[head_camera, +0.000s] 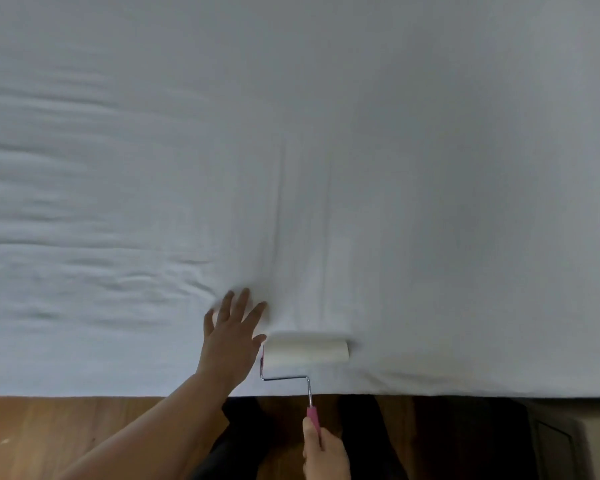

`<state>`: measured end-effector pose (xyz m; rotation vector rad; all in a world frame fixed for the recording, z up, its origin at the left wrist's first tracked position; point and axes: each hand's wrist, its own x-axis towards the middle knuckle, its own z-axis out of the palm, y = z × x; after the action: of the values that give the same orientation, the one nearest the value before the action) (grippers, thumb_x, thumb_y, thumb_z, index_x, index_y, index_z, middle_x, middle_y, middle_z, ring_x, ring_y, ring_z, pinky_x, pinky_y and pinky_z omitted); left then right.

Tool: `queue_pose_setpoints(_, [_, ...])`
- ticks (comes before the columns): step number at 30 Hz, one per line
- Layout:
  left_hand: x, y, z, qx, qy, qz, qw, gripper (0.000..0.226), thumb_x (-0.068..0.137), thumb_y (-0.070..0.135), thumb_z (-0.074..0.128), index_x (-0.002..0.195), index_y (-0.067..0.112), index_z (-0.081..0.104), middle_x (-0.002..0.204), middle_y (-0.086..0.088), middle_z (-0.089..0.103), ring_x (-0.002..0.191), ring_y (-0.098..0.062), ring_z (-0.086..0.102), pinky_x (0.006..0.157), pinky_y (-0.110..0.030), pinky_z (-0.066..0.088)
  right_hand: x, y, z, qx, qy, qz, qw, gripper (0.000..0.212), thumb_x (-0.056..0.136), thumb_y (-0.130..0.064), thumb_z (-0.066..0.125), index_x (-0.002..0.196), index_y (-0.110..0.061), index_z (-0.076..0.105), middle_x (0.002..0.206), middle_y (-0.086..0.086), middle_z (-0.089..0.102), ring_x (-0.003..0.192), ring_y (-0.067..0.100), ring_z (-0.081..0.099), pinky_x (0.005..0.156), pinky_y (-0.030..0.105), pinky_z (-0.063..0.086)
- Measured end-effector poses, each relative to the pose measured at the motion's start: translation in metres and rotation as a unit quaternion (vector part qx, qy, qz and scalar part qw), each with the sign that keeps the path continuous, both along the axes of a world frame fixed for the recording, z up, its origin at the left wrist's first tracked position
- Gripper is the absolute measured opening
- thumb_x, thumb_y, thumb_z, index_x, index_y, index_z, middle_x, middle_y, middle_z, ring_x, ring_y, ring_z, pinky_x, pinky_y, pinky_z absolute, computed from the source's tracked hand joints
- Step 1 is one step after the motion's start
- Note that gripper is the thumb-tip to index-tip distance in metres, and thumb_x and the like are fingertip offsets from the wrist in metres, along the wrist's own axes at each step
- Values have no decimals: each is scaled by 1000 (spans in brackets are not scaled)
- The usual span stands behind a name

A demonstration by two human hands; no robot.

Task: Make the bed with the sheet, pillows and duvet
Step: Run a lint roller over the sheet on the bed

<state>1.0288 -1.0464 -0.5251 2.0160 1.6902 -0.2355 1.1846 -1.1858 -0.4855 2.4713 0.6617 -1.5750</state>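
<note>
Two hands work at the near edge of the bed. The left hand lies flat with fingers spread on the white sheet, which covers the mattress across nearly the whole view. The right hand, at 6 o'clock, has its fingers curled round the pink handle of a lint roller, whose white drum rests on the sheet just to the right of the left hand's fingertips. Risk, as a judgement: long creases run from the drum toward 12 o'clock, and horizontal wrinkles crowd the 9 o'clock side. A hard push of the roller could drag the loose cloth into new folds or pull it off the near edge if the left hand slips. A wooden floor shows at 7 o'clock and dark clothing at 6 o'clock. No pillows or duvet are in view. Nothing blocks the roller's path.
</note>
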Motion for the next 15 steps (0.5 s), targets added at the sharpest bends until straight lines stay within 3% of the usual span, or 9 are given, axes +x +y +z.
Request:
queue_pose_setpoints(4, [32, 15, 0, 1, -38, 69, 997, 46, 98, 23, 49, 143, 31, 45, 160, -2, 26, 149, -26, 17, 116, -51, 21, 9, 33, -1, 66, 50, -69, 994, 51, 103, -51, 34, 66, -19, 52, 65, -4, 54, 62, 9, 57, 65, 25, 44])
queue_pose_setpoints(8, [40, 33, 5, 15, -78, 157, 984, 46, 100, 19, 40, 146, 27, 40, 158, -1, 30, 148, -21, 18, 116, -48, 21, 6, 74, -23, 128, 67, -99, 984, 51, 99, -59, 34, 66, -24, 50, 61, -4, 50, 60, 12, 53, 61, 32, 43])
queue_pose_setpoints(12, [33, 39, 3, 10, -52, 172, 984, 55, 100, 20, 43, 153, 23, 27, 161, 0, 24, 150, -20, 13, 117, -50, 23, 17, 143, -32, 182, 77, -82, 977, 52, 100, -56, 34, 61, -23, 46, 54, -4, 47, 55, 19, 51, 62, 41, 51])
queue_pose_setpoints(15, [28, 33, 1, -13, -20, 125, 992, 62, 97, 38, 53, 152, 29, 27, 163, -3, 15, 151, -24, 4, 118, -54, 20, 24, 200, -38, 196, 70, -70, 976, 52, 99, -58, 34, 65, -23, 51, 61, 1, 53, 61, 27, 57, 62, 43, 56])
